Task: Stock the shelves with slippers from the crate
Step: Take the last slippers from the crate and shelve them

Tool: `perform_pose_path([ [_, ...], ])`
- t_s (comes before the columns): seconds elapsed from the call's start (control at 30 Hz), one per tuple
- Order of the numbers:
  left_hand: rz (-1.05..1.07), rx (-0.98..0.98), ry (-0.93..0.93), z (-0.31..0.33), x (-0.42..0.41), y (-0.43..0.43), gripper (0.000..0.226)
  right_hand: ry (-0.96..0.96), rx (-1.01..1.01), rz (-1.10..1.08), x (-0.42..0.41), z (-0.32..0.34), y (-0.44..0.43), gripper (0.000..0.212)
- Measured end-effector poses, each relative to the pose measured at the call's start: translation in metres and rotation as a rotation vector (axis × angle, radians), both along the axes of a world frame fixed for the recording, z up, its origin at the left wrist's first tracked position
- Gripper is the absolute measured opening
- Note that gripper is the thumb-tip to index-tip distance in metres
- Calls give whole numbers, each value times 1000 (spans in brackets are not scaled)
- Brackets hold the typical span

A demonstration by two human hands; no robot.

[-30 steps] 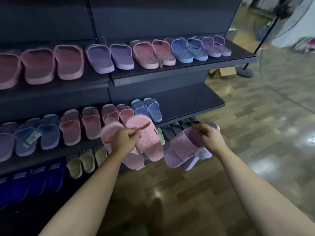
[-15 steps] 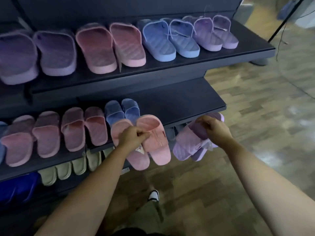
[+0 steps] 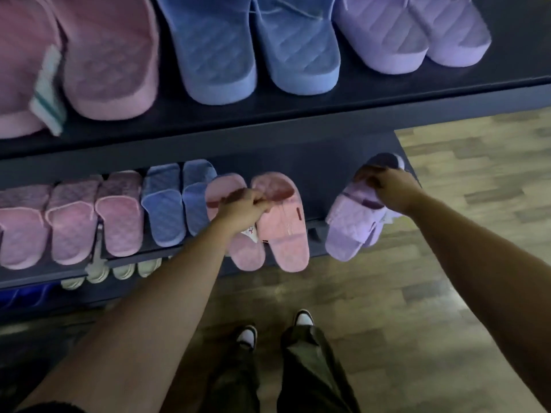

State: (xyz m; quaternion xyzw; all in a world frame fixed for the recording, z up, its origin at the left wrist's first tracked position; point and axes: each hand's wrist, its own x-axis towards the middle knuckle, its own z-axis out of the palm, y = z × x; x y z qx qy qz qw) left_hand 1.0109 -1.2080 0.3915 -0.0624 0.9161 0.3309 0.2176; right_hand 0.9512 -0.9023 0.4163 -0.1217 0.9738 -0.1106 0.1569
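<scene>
My left hand (image 3: 241, 208) grips a pair of pink slippers (image 3: 283, 225) by their straps; their toes overlap the front edge of the middle shelf (image 3: 316, 171), right of a blue pair (image 3: 179, 204). My right hand (image 3: 390, 189) holds a pair of lilac slippers (image 3: 348, 225) by the heel end at the shelf's right end, the toes hanging past the edge. The crate is out of view.
The top shelf (image 3: 298, 105) carries pink, blue and lilac pairs close to the camera. Pink pairs (image 3: 71, 219) fill the middle shelf's left part. Cream slippers (image 3: 125, 269) sit on a lower shelf. My feet (image 3: 274, 329) stand on the wooden floor (image 3: 477, 180).
I have stepped closer to the shelves. Both hands moved forward and up, bringing the pink pair and the lilac pair to the middle shelf's front edge.
</scene>
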Motion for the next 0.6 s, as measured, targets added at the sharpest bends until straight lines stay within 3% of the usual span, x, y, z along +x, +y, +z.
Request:
perform_pose_path([
  [0.1,-17,-37,-2,-15,-28,17,20,-10,71,113,-43,-19,6,35],
  [0.37,-157,-199,68,-56,-104,21,24,154,-9,303,-123,-70,-13,22],
  [0.6,-216,-274,234,-108,-119,9,20,241,-171,86,-148,-101,-31,41],
])
